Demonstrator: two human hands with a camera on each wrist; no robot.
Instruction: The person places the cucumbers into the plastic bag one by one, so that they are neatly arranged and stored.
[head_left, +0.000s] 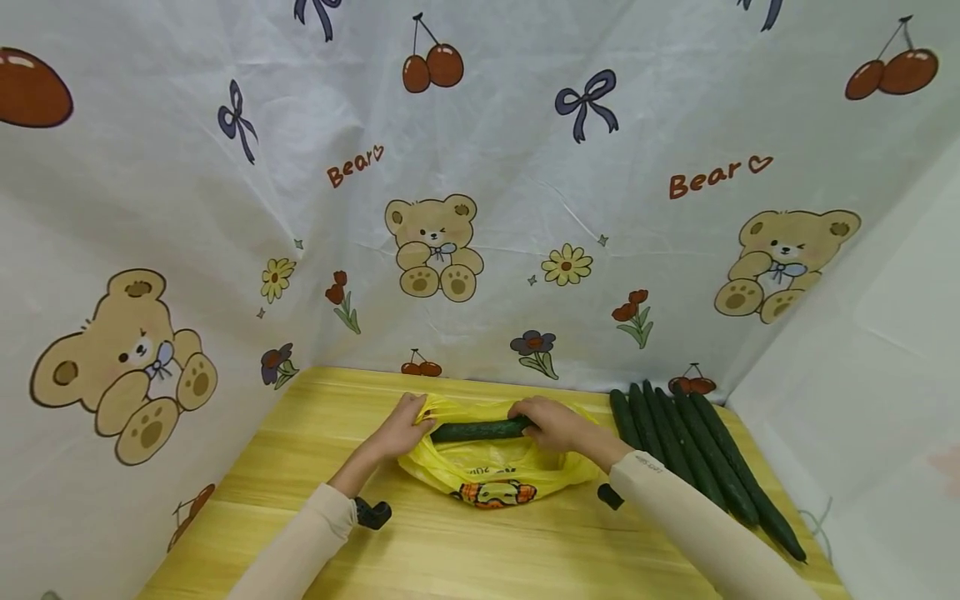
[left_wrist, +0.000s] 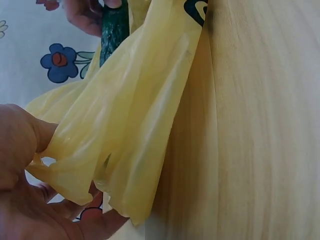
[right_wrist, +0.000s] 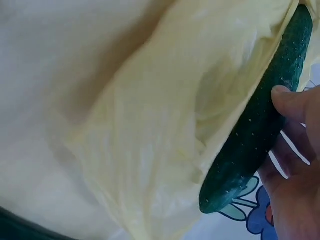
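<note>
A yellow plastic bag with a printed cartoon lies on the wooden table, its mouth spread. My left hand pinches the bag's left edge; in the left wrist view the thin plastic hangs between thumb and fingers. My right hand grips a dark green cucumber by its right part. The cucumber lies sideways at the bag's opening. Seen from the right wrist, the thumb presses on top of the cucumber, fingers behind it, with the bag alongside.
Several cucumbers lie side by side at the table's right. Black pieces show by both wrists. A white cloth printed with bears, bows and flowers stands behind the wooden table.
</note>
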